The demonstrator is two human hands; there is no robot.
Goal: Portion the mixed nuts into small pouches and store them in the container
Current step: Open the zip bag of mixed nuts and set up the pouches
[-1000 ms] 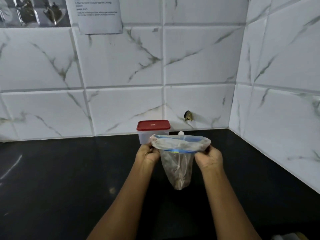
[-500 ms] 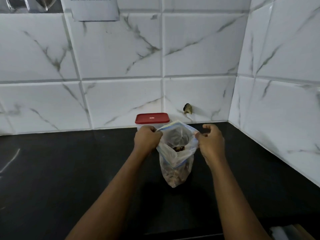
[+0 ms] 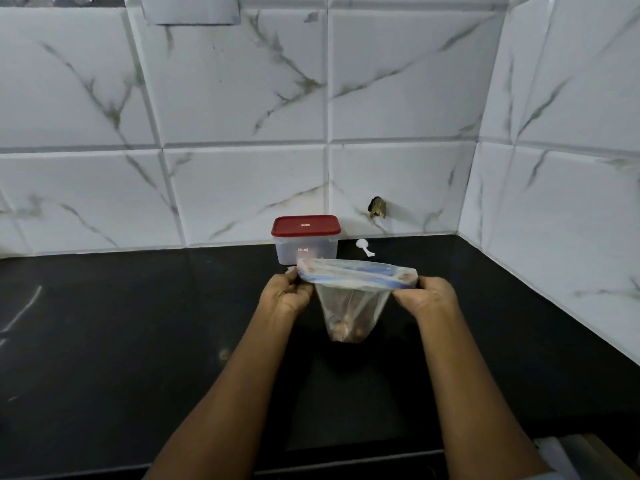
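Observation:
A clear zip bag (image 3: 353, 299) with a blue seal strip hangs above the black counter, with mixed nuts settled in its bottom. My left hand (image 3: 285, 296) pinches the left end of the bag's top edge and my right hand (image 3: 427, 297) pinches the right end, stretching the top flat between them. Behind the bag stands a clear container (image 3: 304, 249) with a red lid on it, close to the tiled wall. A small white scoop (image 3: 364, 247) lies on the counter to the right of the container.
The black counter (image 3: 138, 341) runs left to the wall and right into a tiled corner (image 3: 474, 188). Pale objects (image 3: 568, 455) show at the bottom right edge. A paper sheet (image 3: 194, 10) hangs on the wall at the top.
Half a second ago the bag's mouth was held wide apart; now my hands have moved apart sideways and pulled the top edge flat. The bag sits a little lower in view.

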